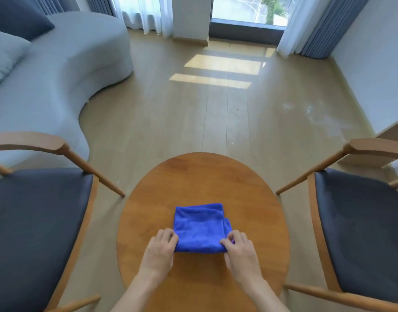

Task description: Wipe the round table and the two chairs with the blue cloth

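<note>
Blue cloth (200, 228) lies folded on the round wooden desk (202, 176), toward the desk's near half. Left hand (158, 251) pinches the cloth's near left corner, fingers curled on the fabric. Right hand (239, 252) pinches the cloth's near right corner, thumb and fingers closed on it. Both forearms reach in over the desk's near edge. Left chair (35, 221) stands just beside the desk on its left; right chair (360, 228) just beside it on its right. Grey sofa (58, 75) sits beyond the left chair.
</note>
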Tool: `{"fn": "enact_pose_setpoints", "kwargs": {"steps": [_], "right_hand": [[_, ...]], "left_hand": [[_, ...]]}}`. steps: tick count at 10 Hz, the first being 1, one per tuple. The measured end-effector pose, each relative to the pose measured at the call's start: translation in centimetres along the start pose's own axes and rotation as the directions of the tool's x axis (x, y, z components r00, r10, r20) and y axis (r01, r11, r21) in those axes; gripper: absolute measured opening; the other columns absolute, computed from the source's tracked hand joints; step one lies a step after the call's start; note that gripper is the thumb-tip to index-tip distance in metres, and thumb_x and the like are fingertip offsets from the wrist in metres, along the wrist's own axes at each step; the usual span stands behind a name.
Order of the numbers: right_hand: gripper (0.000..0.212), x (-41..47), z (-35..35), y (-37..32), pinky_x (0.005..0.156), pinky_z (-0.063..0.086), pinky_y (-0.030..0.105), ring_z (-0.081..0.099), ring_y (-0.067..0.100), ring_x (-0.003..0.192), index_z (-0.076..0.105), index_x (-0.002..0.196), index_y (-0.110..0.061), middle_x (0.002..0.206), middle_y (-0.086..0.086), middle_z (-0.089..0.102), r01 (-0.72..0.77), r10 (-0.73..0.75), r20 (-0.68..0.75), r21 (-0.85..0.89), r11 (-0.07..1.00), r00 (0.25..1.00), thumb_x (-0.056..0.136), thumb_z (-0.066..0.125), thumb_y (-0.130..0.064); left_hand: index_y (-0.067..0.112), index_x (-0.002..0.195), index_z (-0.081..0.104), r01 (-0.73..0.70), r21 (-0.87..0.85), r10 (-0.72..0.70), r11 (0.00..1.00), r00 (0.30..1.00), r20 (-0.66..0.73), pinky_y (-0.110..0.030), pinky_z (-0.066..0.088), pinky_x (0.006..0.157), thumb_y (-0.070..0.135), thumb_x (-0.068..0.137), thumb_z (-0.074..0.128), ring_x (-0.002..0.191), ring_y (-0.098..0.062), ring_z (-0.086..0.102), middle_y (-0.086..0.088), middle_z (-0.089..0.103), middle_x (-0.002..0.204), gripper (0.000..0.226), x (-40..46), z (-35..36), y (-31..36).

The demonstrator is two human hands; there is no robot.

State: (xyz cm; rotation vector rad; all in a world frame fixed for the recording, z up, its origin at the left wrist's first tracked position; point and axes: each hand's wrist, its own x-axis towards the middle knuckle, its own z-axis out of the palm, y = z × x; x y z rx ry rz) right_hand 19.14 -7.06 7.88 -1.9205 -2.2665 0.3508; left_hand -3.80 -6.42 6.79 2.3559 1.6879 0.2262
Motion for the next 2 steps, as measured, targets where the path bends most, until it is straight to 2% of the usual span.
{"fn": "enact_pose_setpoints", "kwargs": {"steps": [1,2], "right_hand": [[0.041,-2.6,3.9,0.7,0.046,0.044,0.024,0.056,0.018,0.058,0.066,0.062,-0.024,0.069,-0.005,0.055,-0.007,0.011,0.121,-0.034,0.999,0.993,0.034,0.087,-0.003],[0.042,-4.8,5.8,0.9,0.045,0.044,0.024,0.056,0.019,0.056,0.069,0.066,-0.022,0.068,-0.003,0.055,-0.037,0.032,0.201,0.019,0.999,0.979,0.034,0.086,-0.003]], "left_hand": [[0.015,0.066,0.066,-0.022,0.058,0.015,0.998,0.991,0.133,-0.022,0.046,0.045,0.003,0.02,0.084,0.071,-0.019,0.049,-0.002,0.063,0.074,0.05,-2.6,4.4,-0.4],[0.013,0.065,0.067,-0.003,0.03,-0.003,1.0,0.983,0.181,-0.022,0.045,0.045,-0.001,0.019,0.081,0.079,-0.019,0.042,-0.005,0.066,0.079,0.05,-5.1,6.4,0.1]]}}
